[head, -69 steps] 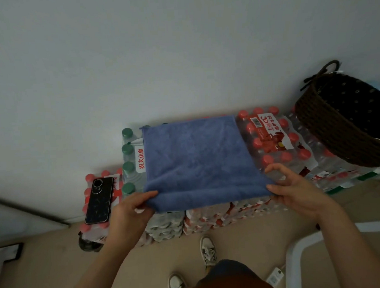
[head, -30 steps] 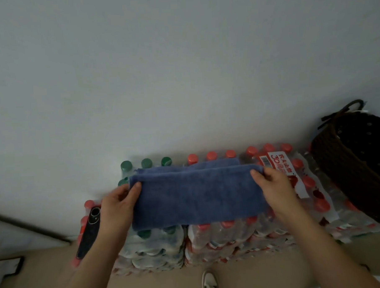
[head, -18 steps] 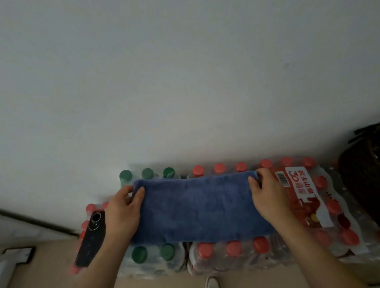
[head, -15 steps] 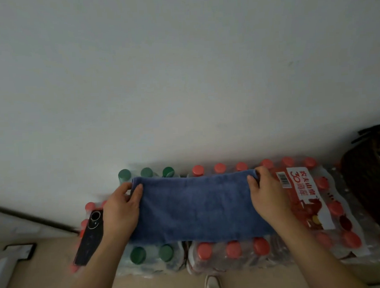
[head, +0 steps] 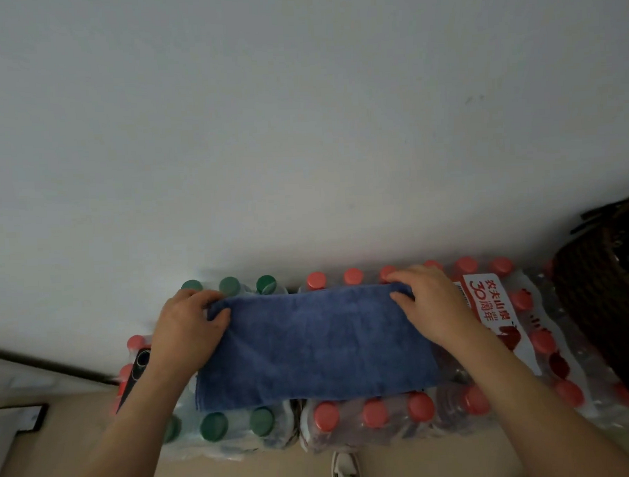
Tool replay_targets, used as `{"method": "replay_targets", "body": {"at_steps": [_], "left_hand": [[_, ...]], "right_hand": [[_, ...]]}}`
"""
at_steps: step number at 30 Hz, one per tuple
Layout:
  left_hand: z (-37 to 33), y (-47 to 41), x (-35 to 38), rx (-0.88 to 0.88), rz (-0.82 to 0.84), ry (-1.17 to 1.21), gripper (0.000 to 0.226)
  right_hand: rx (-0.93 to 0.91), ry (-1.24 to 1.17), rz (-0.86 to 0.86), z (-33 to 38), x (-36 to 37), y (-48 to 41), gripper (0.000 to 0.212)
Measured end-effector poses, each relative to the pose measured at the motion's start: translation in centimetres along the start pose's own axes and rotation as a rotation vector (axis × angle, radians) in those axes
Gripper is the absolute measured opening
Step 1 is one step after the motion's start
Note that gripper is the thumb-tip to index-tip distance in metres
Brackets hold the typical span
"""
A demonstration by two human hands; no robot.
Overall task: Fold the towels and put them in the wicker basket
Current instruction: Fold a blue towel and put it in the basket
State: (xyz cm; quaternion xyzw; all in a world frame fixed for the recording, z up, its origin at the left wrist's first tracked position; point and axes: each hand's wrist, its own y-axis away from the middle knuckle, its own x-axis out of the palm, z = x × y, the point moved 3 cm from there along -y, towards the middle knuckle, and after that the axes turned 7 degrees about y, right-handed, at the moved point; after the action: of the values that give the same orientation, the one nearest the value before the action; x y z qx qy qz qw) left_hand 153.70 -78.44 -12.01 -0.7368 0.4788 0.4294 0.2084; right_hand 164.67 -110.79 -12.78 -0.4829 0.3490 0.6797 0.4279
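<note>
Dim, flat indoor light; its source cannot be told, perhaps behind the camera. The white wall (head: 300, 112) reads grey-blue and darkens toward the corners. A soft shadow band lies along the wall base behind the bottle caps (head: 316, 279). The wicker basket (head: 604, 297) at the right edge is nearly black, its weave lost. Straight lines bend at the frame edges. Slightly soft overall.

One view only, head-worn, close in, looking forward and down over the bottle packs (head: 374, 414) against the wall (head: 301, 130); a shoe (head: 346, 471) peeks in below, and the wicker basket (head: 611, 297), seemingly, gets cropped at right.
</note>
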Motion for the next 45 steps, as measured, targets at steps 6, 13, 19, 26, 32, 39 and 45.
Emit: {"method": "replay_targets", "body": {"at_steps": [6,13,19,26,32,39,45], "left_hand": [[0.2,-1.5,-0.8,-0.088,0.059,0.121,0.006],[0.4,-2.6,-0.3,-0.072,0.261,0.181,0.016],[0.1,-3.1,-0.6,-0.005,0.388,0.019,0.013],[-0.5,-2.1,-2.9,-0.008,0.443,0.206,0.021],[-4.2,0.3,-9.4,0.255,-0.028,0.378,0.034],[-1.1,5.0,-4.8,0.606,-0.096,0.072,0.047],[1.8,7.6,-1.6,0.614,0.055,-0.021,0.045]], "right_hand": [[-0.132,-0.009,0.08,-0.3,-1.1,-1.6,0.007],[-0.204,-0.064,0.199,0.1,-1.3,-2.2,0.024],[-0.233,0.188,0.455,0.9,-0.7,-5.1,0.034],[-0.219,-0.017,0.492,1.7,-2.8,-5.2,0.022],[-0.143,-0.273,-0.082,2.3,-12.3,-0.9,0.02],[-0.33,0.024,-0.327,2.0,-5.6,6.9,0.025],[-0.247,0.117,-0.171,0.6,1.0,10.1,0.042]]}}
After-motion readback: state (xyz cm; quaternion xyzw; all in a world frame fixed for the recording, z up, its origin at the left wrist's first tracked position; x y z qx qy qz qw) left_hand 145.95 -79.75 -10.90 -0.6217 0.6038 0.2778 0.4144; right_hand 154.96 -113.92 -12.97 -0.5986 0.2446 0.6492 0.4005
